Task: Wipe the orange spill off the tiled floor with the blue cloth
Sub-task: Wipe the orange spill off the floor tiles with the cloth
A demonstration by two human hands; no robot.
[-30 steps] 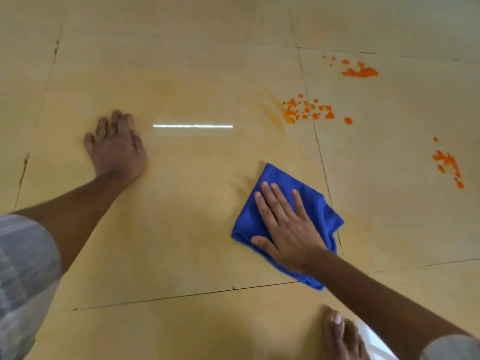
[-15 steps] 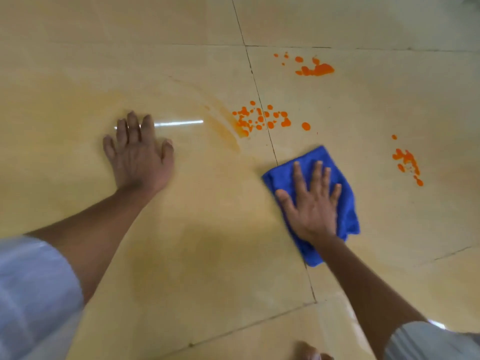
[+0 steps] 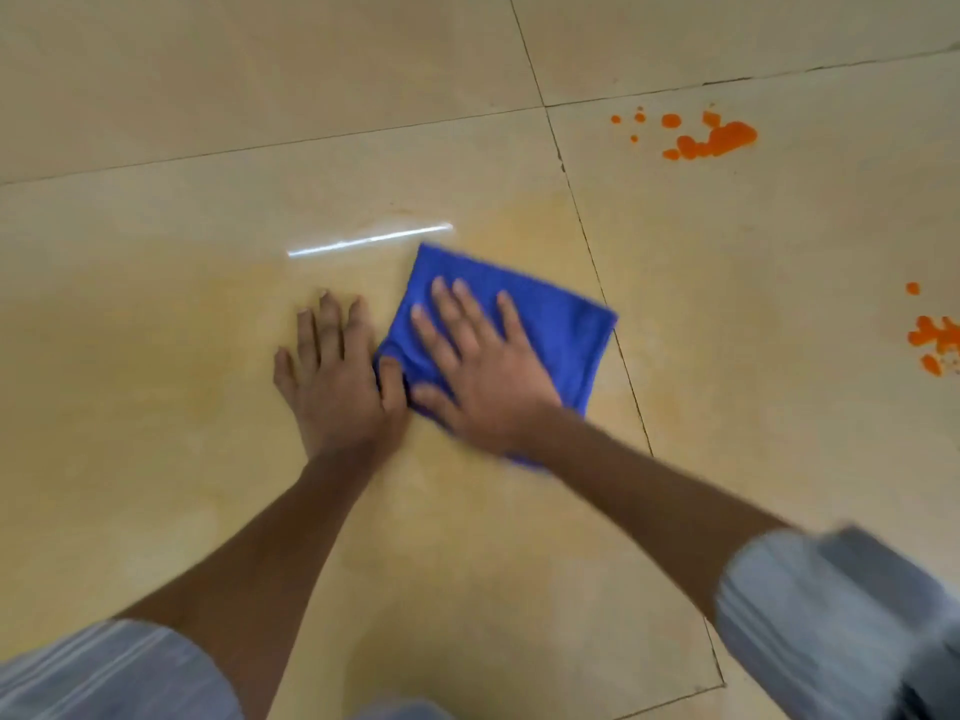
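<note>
The right hand point(image 3: 483, 376) lies flat w/ fingers spread on the blue cloth point(image 3: 550, 330), pressing it to the tiled floor point(image 3: 156, 407), not clenched around it; the left hand point(image 3: 337, 381) is flat and released on the floor just beside, its thumb touching the cloth's left edge. Orange spill point(image 3: 711, 140) sits well apart at upper right, w/ more drops point(image 3: 935, 340) at the right edge; the tile near the cloth looks faintly yellow, perhaps smeared, but the blur makes it unclear.

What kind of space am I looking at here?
Probably an indoor room with a glossy beige tiled floor: grout lines, a reflected ceiling light, and orange spill patches. Nothing else identifies it.
</note>
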